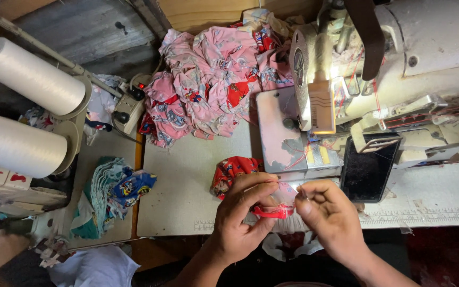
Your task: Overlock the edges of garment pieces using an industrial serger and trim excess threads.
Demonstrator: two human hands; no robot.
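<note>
- The left hand [243, 215] is curled, thumb and forefinger pressed together on the upper edge of a small red and pink fabric piece [272, 208], which sits at the near edge of the sewing table [181, 180].
- The right hand [331, 215] is just beside it, thumb and forefinger pinching the same piece at its right end; the two hands almost touch over the cloth.
- A printed red part of the fabric [229, 172] runs out to the left of the left hand and lies flat on the table.
- To the left of that, the table top is bare as far as its left edge, the widest open stretch near the hands.
- Right behind the hands stands the sewing machine [399, 64], its lit lamp [322, 109] and flat bed [282, 133] close in the space ahead.
- A dark phone [368, 170] lies on the table just beyond the right hand, well inside the table's front edge with its printed ruler strip [426, 217].
- A heap of pink printed garments [213, 79] fills the far left corner of the table.
- Past the left edge, a lower side table [102, 149] holds folded teal and blue cloth [115, 191], and two large white thread cones [27, 106] stand over it.
</note>
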